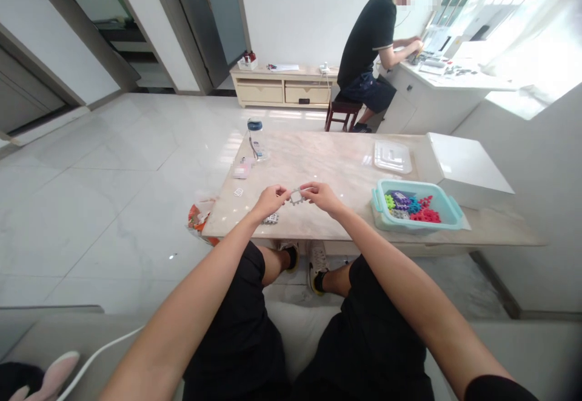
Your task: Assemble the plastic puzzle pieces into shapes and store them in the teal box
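Between my two hands, just above the marble-patterned table (pixel 318 159), is a small grey toothed frame piece (pixel 297 197) with an open middle. My left hand (pixel 271 200) pinches its left side. On the opposite side, the fingers of my right hand (pixel 322 196) are closed on its edge. Beneath my left wrist lies a grey cluster of similar pieces (pixel 271 219), partly covered by my arm. A small white frame piece (pixel 238 192) rests farther left on the tabletop.
A turquoise bin (pixel 377 222) holds colourful toothed pieces at the right. Behind it are a clear lid (pixel 391 157) and a white box (pixel 470 159). A bottle (pixel 256 140) stands at the far left corner. Another person (pixel 370 34) sits at a desk beyond.
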The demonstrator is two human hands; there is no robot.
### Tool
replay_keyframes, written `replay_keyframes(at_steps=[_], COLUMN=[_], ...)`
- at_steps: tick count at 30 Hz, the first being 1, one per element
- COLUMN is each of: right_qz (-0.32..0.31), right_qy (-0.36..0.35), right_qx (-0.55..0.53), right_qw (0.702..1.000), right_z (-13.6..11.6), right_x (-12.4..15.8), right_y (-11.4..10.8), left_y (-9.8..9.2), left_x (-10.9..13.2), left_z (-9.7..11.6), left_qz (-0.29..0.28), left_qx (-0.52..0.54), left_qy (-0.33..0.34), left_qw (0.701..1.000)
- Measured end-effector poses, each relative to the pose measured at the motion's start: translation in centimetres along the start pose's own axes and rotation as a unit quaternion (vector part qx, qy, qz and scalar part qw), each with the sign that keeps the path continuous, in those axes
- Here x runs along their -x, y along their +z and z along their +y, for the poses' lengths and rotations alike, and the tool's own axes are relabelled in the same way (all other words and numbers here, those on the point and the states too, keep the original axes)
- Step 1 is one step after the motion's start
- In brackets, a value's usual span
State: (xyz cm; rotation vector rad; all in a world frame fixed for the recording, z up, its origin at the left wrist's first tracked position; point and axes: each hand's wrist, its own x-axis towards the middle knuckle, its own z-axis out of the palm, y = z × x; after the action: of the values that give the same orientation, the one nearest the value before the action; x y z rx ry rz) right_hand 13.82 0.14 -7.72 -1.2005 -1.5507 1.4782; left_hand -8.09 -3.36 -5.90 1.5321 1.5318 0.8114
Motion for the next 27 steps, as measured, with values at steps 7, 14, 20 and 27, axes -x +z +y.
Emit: replay_keyframes(at_steps=[7,14,20,27], right_qz=[0.042,0.015,0.016,0.032], right_qy=[-0.053,0.063,0.063,0.063], right_qx=[0.04,-0.042,-0.1,-0.144], right_qw=[0.997,0.997,0.993,0.987], right_z=[-0.3,0.0,-0.2,0.8], right_x=[-0.6,0.5,1.4,1.6], right_y=[0.8,1.3,1.3,2.2], left_y=[-0.1,0.7,2.3,2.3], left_x=[0.5,-0.6,0.2,1.3], left_z=[-0.2,1.3,2.9,3.7], left_qz=[-0.047,0.056,0.036,0.047], left_qx=[-0.035,-0.156,-0.207,-0.313], left_qy=[0.034,0.059,0.08,0.036], left_qw=[0.998,0.984,0.974,0.948])
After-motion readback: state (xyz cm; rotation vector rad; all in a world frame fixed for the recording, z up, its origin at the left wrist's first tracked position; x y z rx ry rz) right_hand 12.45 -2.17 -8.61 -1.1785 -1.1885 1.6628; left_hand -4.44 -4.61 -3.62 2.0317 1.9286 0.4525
